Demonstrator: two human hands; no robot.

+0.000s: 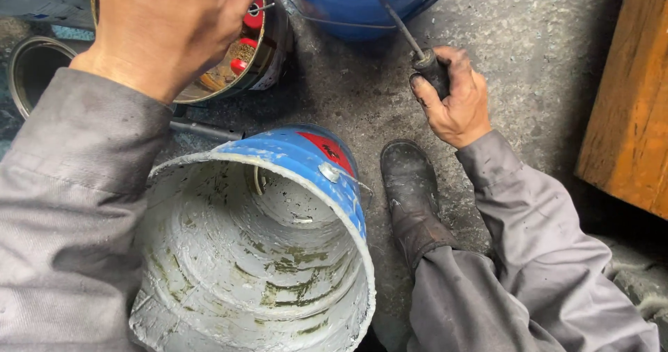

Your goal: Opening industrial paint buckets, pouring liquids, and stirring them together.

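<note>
On the gritty concrete floor (543, 39), a blue bucket (278, 241) with a white-crusted inside lies tilted between the person's knees, just beside a black boot (410, 192). The left hand (174, 25) hovers, loosely curled, over a round tin (240, 67) of small parts; whether it grips anything is unclear. The right hand (456, 101) is closed around a screwdriver (428, 63).
</note>
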